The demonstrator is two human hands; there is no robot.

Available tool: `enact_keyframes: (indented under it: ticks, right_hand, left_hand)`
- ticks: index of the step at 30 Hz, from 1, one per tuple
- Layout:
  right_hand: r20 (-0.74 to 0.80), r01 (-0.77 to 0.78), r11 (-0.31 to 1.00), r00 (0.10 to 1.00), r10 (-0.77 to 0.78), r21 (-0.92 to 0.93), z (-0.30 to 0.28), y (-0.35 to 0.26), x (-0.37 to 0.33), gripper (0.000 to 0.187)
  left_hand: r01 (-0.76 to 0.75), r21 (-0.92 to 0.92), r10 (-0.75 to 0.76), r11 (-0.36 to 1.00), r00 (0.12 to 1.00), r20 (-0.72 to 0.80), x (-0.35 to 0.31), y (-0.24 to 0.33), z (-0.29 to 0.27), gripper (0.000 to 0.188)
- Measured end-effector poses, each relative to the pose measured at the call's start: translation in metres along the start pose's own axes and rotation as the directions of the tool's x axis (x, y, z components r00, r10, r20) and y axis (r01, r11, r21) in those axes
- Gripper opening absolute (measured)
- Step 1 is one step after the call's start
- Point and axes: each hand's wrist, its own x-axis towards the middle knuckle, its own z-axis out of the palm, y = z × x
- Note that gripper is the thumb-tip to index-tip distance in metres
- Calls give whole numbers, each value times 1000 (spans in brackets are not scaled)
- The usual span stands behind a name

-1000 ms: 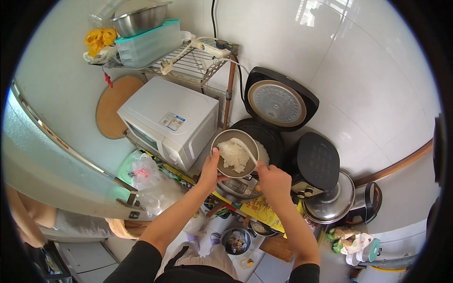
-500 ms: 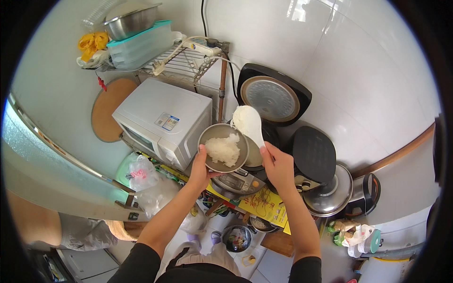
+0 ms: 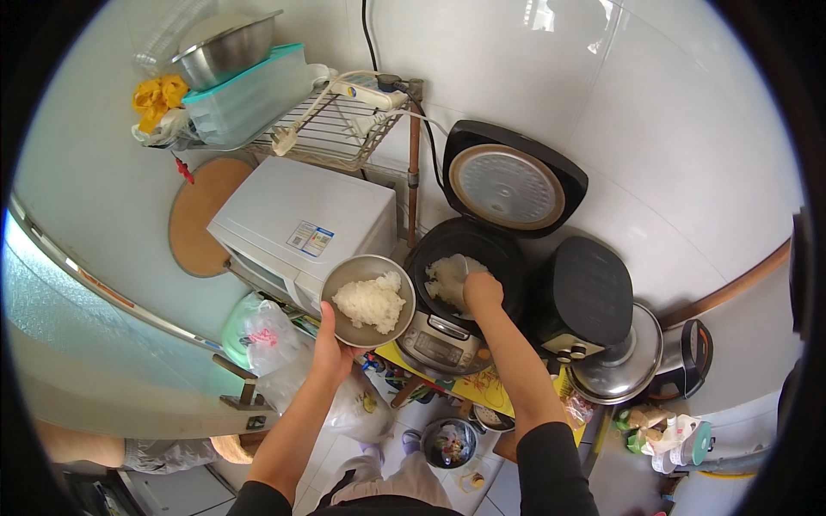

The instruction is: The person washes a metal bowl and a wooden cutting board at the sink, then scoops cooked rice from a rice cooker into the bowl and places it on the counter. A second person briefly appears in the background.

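One round bowl (image 3: 342,273), clumpy rice (image 3: 372,303).

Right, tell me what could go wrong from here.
The left hand alone grips the bowl at its near-left side, so it might tip and spill the rice. The right hand is down at the open cooker and could get burned if that is hot; heat can't be seen. The bowl sits beside the cooker, so grains might drop between them.

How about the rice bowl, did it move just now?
Yes, left. Earlier, the bowl covered part of the rice cooker's opening; now it's beside that opening, partly hiding the microwave.
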Motion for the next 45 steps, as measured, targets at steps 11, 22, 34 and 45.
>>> enact_keyframes:
  ticks: [11,22,34,45]
  right_hand:
    - [170,67,996,982,-77,63,12,-16,22,23]
    - [507,-39,859,820,-264,510,-5,10,10,24]
    - [320,-261,453,946,-56,852,-62,48,-48,24]
    - [-405,348,740,908,-112,576,-123,31,-124,23]
  left_hand:
    - [17,8,-17,1000,999,-46,-8,6,-17,68]
    - [-17,-37,13,999,996,-88,-13,7,-11,70]
    - [37,118,-33,992,999,-31,5,7,15,74]
    - [104,202,-120,974,990,68,35,-24,63,73]
